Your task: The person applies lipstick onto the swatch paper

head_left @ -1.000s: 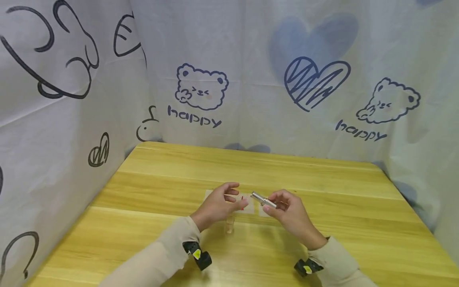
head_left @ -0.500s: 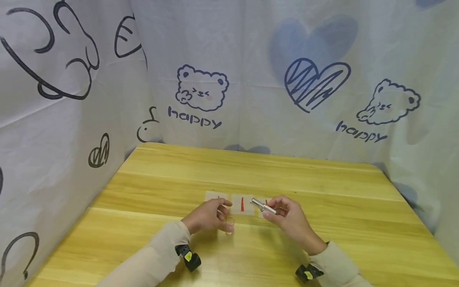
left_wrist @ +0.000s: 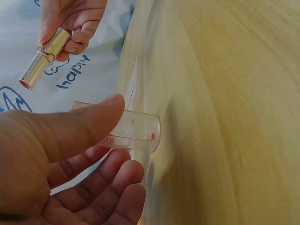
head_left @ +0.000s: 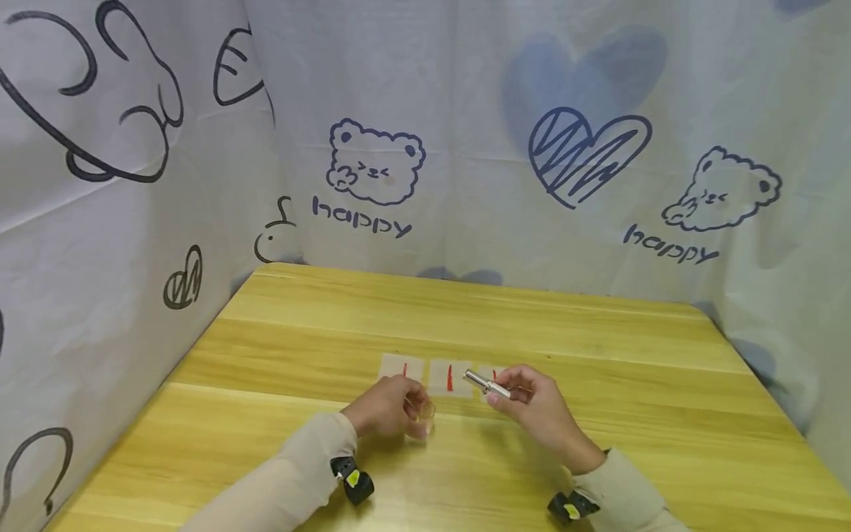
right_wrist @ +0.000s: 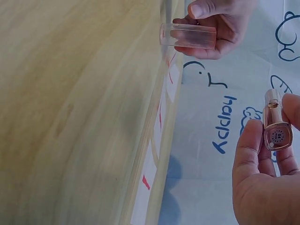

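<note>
A clear, pinkish lipstick cap [left_wrist: 138, 131] is pinched between the thumb and fingers of my left hand [head_left: 391, 405], a little above the wooden table. Red smears mark the cap's wall near its end in the left wrist view. My right hand [head_left: 541, 406] holds a lipstick [head_left: 487, 383] by its base, between thumb and fingertips. This silver-gold tube is uncapped and tilts up to the left, with a round label [right_wrist: 278, 136] on its bottom end. Between the two hands lies a white paper [head_left: 439, 380] with a red stroke on it.
Two more white papers with red strokes lie in the same row: a left paper [head_left: 394, 363] partly behind the left hand, and a right paper [right_wrist: 145, 187]. A white printed curtain [head_left: 465, 222] stands behind and beside the table [head_left: 299, 303].
My left hand has come away from near the lipstick, down and left to the cap standing on the table, and its fingers now hold it. The right hand dipped slightly, still holding the lipstick.
</note>
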A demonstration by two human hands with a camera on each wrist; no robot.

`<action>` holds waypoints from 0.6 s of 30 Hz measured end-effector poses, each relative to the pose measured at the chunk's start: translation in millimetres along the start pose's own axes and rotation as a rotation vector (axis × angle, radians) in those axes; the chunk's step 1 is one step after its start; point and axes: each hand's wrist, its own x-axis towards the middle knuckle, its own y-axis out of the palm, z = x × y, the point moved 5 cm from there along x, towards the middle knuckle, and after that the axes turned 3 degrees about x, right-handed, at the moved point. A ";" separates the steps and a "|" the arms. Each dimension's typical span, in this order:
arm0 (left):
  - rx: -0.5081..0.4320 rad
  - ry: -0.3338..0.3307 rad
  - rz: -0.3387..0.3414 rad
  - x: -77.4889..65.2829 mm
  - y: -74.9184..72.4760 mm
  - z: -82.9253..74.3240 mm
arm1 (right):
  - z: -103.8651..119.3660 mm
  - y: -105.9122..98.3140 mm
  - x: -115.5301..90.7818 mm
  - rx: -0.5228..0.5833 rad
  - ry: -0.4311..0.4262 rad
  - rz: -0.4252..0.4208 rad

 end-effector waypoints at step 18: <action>0.034 0.064 -0.054 5.4 -13.9 -10.6 | 6.2 -0.9 4.8 -0.055 -0.027 0.020</action>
